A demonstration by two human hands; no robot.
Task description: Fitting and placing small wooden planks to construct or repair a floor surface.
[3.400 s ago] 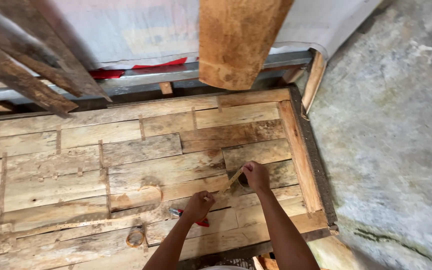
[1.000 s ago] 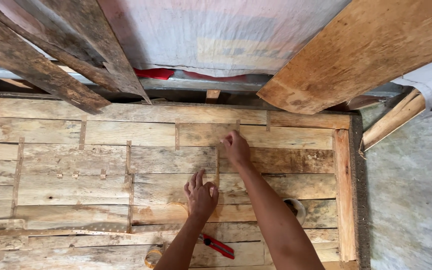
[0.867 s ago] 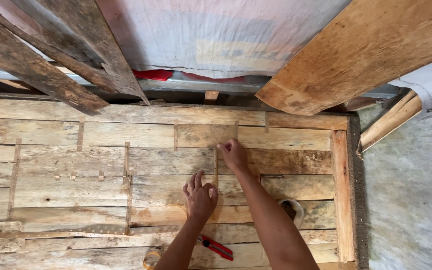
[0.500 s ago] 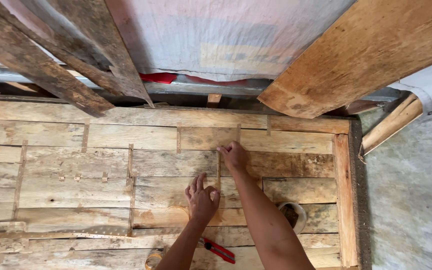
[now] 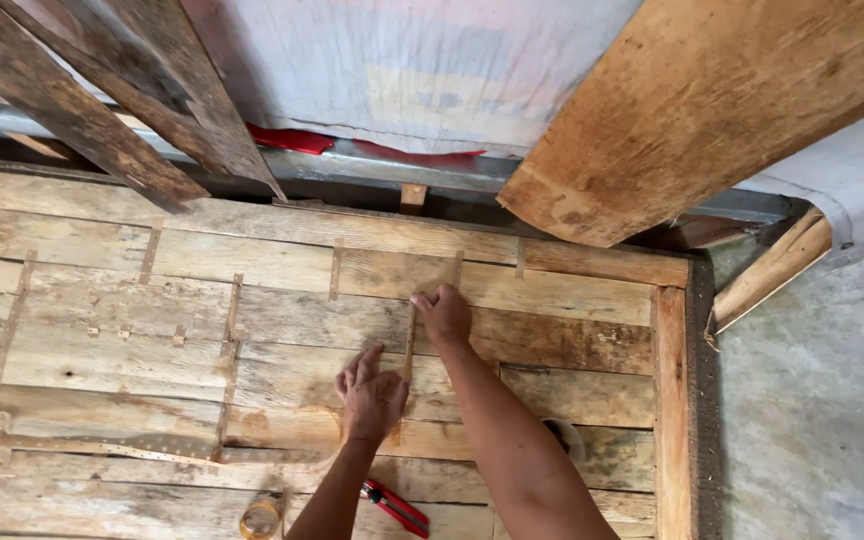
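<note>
A thin wooden strip (image 5: pixel 410 345) is standing almost upright in the picture, running from near to far along a seam between the weathered planks of a flat wooden panel (image 5: pixel 202 330); it is looking pale brown, narrow and straight; its far end is sitting under the fingertips of the right hand (image 5: pixel 444 315); the left hand (image 5: pixel 372 400) is lying flat just left of its near end.

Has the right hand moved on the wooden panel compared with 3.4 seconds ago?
Yes. The right hand went up the wooden panel, away from the red-handled pliers, toward the far edge.
</note>
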